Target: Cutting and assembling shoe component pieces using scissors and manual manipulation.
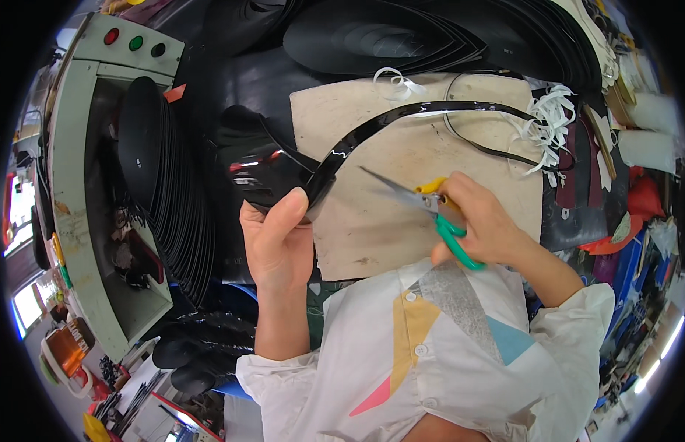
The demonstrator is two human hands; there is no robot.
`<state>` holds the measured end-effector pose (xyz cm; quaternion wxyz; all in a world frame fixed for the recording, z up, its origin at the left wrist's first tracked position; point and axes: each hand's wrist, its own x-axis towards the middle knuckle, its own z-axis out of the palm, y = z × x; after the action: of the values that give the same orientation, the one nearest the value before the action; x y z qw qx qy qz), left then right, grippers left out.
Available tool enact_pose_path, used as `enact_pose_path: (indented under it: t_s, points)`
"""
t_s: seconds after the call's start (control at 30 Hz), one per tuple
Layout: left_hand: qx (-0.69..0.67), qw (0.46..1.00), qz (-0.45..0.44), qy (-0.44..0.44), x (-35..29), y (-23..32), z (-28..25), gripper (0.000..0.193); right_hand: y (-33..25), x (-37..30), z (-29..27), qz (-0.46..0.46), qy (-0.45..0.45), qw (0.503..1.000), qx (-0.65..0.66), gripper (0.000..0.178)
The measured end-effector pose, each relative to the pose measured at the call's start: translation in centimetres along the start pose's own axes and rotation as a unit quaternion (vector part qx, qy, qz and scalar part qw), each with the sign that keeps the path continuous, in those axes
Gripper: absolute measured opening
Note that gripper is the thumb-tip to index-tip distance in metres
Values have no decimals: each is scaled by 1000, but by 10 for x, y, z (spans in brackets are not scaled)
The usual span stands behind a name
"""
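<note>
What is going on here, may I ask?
A person's left hand holds a glossy black piece, and a long black strip arcs from there across a beige board. The right hand holds scissors with yellow and green handles, blades clear of the strip. White strips lie bunched at the board's far right corner.

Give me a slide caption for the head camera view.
Left hand gripping a glossy black piece, right hand holding green-and-yellow-handled scissors over a beige board.

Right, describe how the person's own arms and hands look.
The left hand and right hand are gloveless, with no ring or watch showing. The forearms are bare; loose, creased white shirt sleeves end around the elbows.
</note>
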<state>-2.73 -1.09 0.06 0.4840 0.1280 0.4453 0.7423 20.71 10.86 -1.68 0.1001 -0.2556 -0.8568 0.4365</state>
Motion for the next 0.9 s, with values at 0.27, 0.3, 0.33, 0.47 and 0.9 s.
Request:
enact_pose_path:
  t_s: [0.27, 0.3, 0.33, 0.47, 0.9]
  points:
    - [-29, 1000, -5, 1, -2, -5, 3, 36, -19, 22, 1, -23, -45, 994, 94, 61]
    - [-25, 1000, -10, 0, -2, -5, 3, 35, -18, 22, 2, -35, -37, 995, 89, 62]
    - [-29, 1000, -10, 0, -3, -5, 3, 35, -18, 23, 4, -47, -28, 995, 84, 62]
    - [-27, 1000, -12, 0, -3, -7, 7, 34, -7, 20, 21, -72, 39, 995, 61, 74]
    - [249, 941, 229, 21, -1, 29, 8, 30, -10, 9, 23, 15, 25, 999, -30, 46]
